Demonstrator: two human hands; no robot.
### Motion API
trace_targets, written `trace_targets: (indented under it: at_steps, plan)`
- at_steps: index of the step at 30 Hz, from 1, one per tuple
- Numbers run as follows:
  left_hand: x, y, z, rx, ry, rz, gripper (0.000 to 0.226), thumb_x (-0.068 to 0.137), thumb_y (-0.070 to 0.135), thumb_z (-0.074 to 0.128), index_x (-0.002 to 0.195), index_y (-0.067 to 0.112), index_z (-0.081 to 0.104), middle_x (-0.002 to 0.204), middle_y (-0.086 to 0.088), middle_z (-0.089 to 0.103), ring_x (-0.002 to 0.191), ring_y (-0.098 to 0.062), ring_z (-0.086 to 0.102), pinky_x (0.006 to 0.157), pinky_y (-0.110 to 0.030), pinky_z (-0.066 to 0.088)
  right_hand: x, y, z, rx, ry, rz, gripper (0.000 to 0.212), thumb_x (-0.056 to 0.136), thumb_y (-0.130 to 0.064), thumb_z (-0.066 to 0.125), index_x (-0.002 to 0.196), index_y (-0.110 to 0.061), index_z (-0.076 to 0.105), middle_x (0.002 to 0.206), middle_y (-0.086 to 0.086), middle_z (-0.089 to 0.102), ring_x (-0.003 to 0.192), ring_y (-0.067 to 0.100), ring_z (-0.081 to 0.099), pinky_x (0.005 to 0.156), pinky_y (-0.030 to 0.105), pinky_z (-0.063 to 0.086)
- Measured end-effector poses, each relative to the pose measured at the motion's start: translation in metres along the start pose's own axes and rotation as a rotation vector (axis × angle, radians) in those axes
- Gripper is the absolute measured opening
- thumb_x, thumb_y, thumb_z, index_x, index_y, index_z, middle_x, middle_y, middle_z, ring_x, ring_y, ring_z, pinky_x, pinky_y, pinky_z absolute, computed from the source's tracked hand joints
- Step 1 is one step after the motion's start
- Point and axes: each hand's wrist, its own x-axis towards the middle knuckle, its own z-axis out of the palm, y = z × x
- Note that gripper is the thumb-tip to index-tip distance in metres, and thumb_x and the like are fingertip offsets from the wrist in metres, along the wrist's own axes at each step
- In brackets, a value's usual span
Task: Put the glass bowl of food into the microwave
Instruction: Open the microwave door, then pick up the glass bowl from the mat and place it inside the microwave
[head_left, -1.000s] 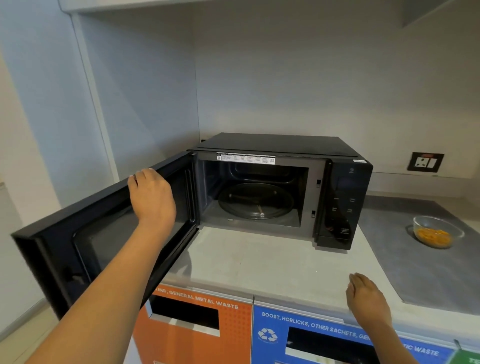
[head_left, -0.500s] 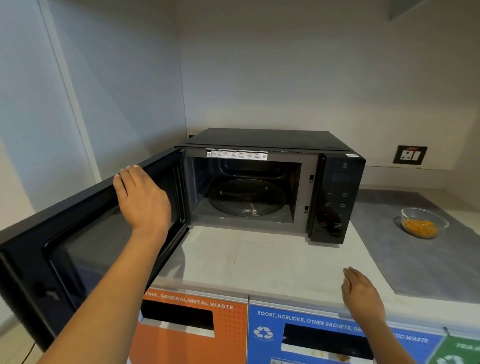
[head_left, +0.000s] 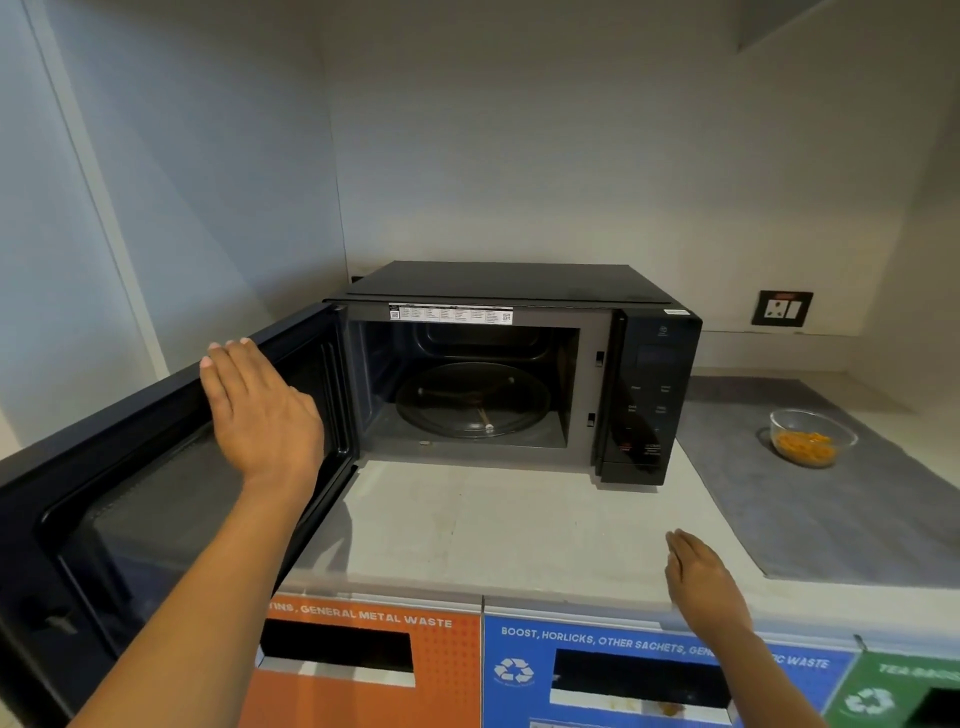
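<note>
A black microwave (head_left: 519, 283) stands on the pale counter with its door (head_left: 130, 519) swung wide to the left. Its cavity holds only the glass turntable (head_left: 472, 400). My left hand (head_left: 260, 410) lies flat, fingers apart, against the inner face of the door near its top edge. The glass bowl (head_left: 812, 435) of orange food sits on a grey mat at the right, well beyond the microwave's control panel. My right hand (head_left: 701, 577) hovers over the counter's front edge, fingers straight and holding nothing, a long way short of the bowl.
The grey mat (head_left: 831, 519) covers the counter's right side. A wall socket (head_left: 782, 308) sits behind it. Below the counter's front edge are labelled waste bin fronts: orange (head_left: 363, 691), blue (head_left: 519, 644) and green (head_left: 893, 691). Walls enclose the left and back.
My left hand has slipped from the door's top edge down onto its inner face. My right hand has barely moved along the counter's front edge. The view has shifted slightly.
</note>
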Motion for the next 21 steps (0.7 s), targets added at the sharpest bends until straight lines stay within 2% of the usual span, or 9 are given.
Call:
trace_targets:
  at_steps: [8, 12, 17, 21]
  plan:
    - [0.001, 0.009, 0.003, -0.269, 0.088, -0.006, 0.063, 0.089, 0.011, 0.048, 0.143, -0.011, 0.023, 0.148, -0.030, 0.029, 0.142, -0.041, 0.017, 0.120, -0.046, 0.003, 0.001, 0.001, -0.004, -0.046, -0.046, -0.003, 0.049, 0.100, -0.030, 0.031, 0.146, -0.018, 0.022, 0.156, 0.001, 0.023, 0.142, 0.019, 0.027, 0.115, 0.031, 0.024]
    - [-0.004, 0.018, 0.007, -0.356, 0.119, 0.038, 0.061, 0.089, 0.012, 0.048, 0.143, -0.007, 0.026, 0.148, -0.028, 0.032, 0.142, -0.040, 0.021, 0.119, -0.048, 0.007, 0.003, 0.000, -0.006, -0.033, -0.014, -0.002, 0.046, 0.100, -0.032, 0.031, 0.143, -0.018, 0.030, 0.151, 0.003, 0.033, 0.137, 0.020, 0.036, 0.112, 0.031, 0.030]
    - [-0.016, 0.047, 0.014, -0.471, 0.059, 0.174, 0.051, 0.095, 0.012, 0.043, 0.141, -0.007, 0.033, 0.147, -0.025, 0.038, 0.139, -0.037, 0.031, 0.117, -0.046, 0.021, 0.009, 0.000, -0.030, 0.120, 0.104, 0.062, 0.040, 0.098, -0.031, 0.036, 0.136, -0.019, 0.041, 0.142, 0.008, 0.046, 0.126, 0.025, 0.047, 0.106, 0.037, 0.038]
    - [-0.037, 0.093, 0.015, -0.650, -0.012, 0.296, 0.038, 0.096, 0.011, 0.044, 0.128, -0.008, 0.053, 0.133, -0.024, 0.055, 0.126, -0.036, 0.050, 0.110, -0.045, 0.036, 0.018, 0.009, -0.064, 0.250, 0.231, 0.078, 0.037, 0.098, -0.028, 0.037, 0.133, -0.015, 0.044, 0.135, 0.013, 0.050, 0.121, 0.029, 0.050, 0.101, 0.042, 0.041]
